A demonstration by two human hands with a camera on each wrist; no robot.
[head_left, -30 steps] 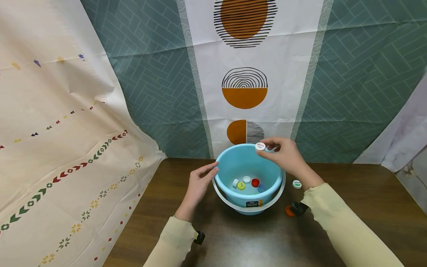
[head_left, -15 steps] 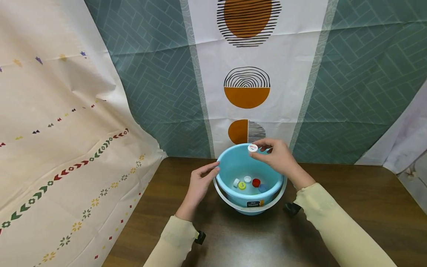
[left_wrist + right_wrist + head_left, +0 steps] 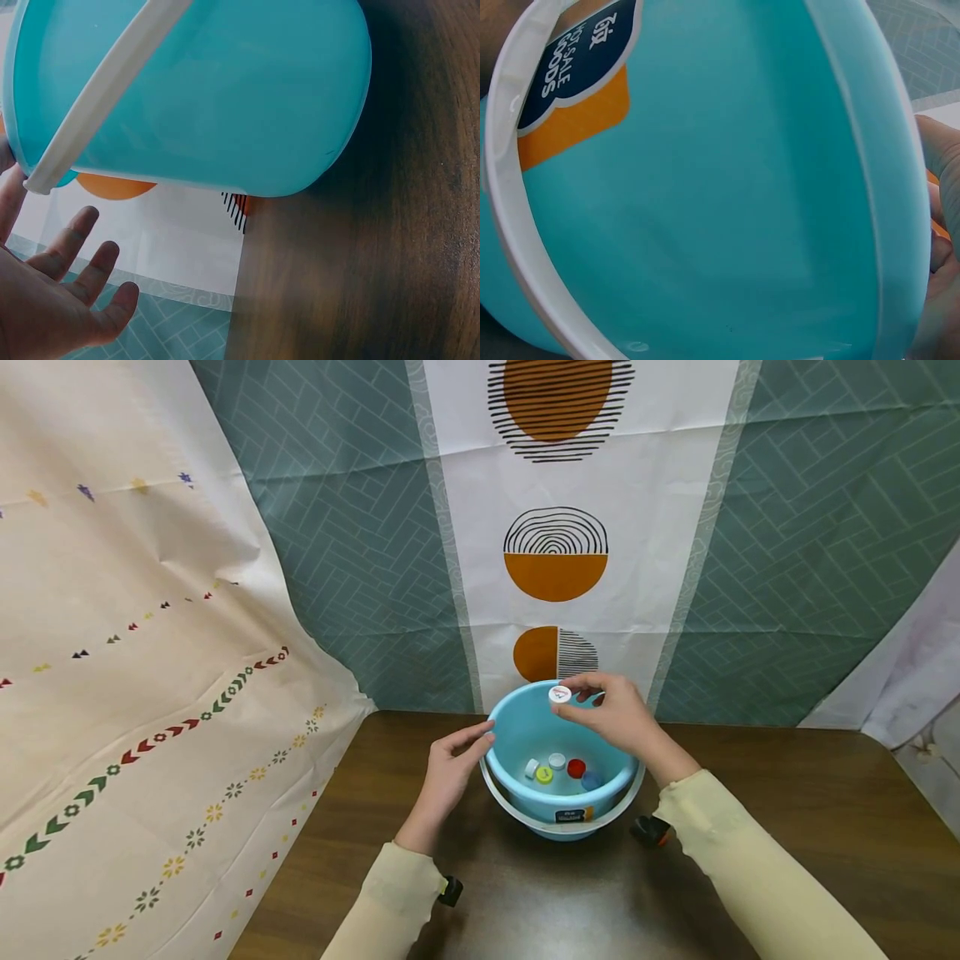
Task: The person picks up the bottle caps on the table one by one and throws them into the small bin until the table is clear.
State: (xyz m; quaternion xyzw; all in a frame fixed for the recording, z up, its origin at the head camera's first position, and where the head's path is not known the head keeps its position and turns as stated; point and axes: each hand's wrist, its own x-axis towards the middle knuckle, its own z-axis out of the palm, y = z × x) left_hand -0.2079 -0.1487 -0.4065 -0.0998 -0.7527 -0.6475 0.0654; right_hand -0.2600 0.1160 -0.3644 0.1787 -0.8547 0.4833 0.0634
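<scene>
A light blue bucket (image 3: 517, 727) stands upright on the table, its white handle (image 3: 517, 820) hanging down around its front. My left hand (image 3: 447, 774) holds the bucket's left rim between thumb and index finger; the other fingers are spread outside it in the left wrist view. Over the bucket's opening, my right hand (image 3: 617, 714) pinches a white bottle cap (image 3: 559, 694) with red print on top. Inside on the bottom lie several caps, among them a red cap (image 3: 576, 768), a yellow cap (image 3: 544, 775) and a blue cap (image 3: 592, 781). The right wrist view hides the held cap behind the bucket.
The bucket sits near the back edge of the brown wooden table (image 3: 555, 902). A green and white patterned cloth (image 3: 390, 568) hangs behind it, and a cream cloth (image 3: 187, 735) drapes along the left. Something orange shows beside the right wrist's black camera (image 3: 649, 830).
My right hand has carried the white cap left, further over the bucket's opening, slowing in the last half second. My left hand keeps its place at the rim.
</scene>
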